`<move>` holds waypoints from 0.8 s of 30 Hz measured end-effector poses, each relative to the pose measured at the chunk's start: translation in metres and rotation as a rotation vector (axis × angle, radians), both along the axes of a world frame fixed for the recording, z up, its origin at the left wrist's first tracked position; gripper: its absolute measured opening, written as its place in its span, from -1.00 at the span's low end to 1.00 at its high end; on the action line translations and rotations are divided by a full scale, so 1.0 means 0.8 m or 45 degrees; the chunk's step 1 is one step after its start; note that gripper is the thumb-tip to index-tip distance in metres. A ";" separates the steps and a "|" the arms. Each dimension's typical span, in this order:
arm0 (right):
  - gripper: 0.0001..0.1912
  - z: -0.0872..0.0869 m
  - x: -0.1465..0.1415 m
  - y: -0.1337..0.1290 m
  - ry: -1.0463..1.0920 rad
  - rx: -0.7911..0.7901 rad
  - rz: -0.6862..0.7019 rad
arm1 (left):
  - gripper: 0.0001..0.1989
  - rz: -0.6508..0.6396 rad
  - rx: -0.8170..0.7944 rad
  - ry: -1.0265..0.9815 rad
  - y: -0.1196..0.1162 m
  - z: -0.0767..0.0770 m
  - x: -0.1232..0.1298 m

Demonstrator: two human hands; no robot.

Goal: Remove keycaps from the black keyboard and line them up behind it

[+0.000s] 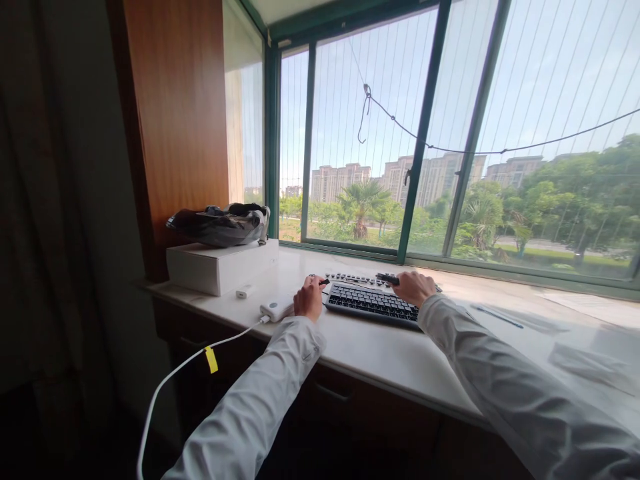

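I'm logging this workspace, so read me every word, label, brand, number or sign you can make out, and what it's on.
No text can be read here.
Keyboard keys: any legends are too small and blurred to read.
Yellow tag on the white cable: no legible writing.
White box: no legible print on the sides in view.

Black keyboard (373,304) on white countertop (370,345)

black keyboard (373,305); pale grey sleeves (255,397); white cable (173,377), yellow tag (211,360); green window frame (273,147)
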State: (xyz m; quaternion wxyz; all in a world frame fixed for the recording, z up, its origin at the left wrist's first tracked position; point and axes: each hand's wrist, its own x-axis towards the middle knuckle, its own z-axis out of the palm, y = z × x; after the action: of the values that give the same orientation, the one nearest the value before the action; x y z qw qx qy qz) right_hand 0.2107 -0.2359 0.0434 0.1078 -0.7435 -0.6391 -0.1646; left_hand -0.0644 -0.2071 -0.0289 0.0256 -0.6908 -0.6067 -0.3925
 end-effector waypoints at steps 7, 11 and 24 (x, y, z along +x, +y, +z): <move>-0.59 -0.022 0.120 -0.049 0.012 0.015 -0.287 | -0.74 -0.023 0.090 0.061 -0.003 0.001 0.002; -0.59 -0.038 0.167 -0.064 0.169 0.022 -0.403 | -0.73 -0.067 0.168 0.141 -0.007 0.006 0.003; -0.66 -0.032 0.175 -0.064 0.138 -0.016 -0.313 | -0.70 -0.104 -0.114 0.779 0.142 0.098 0.035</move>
State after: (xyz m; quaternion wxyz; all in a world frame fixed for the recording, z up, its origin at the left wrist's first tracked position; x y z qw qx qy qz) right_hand 0.3506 -0.2872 0.0176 0.1165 -0.8247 -0.5375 -0.1320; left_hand -0.0361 -0.0938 0.0497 0.1608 -0.8011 -0.5593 -0.1399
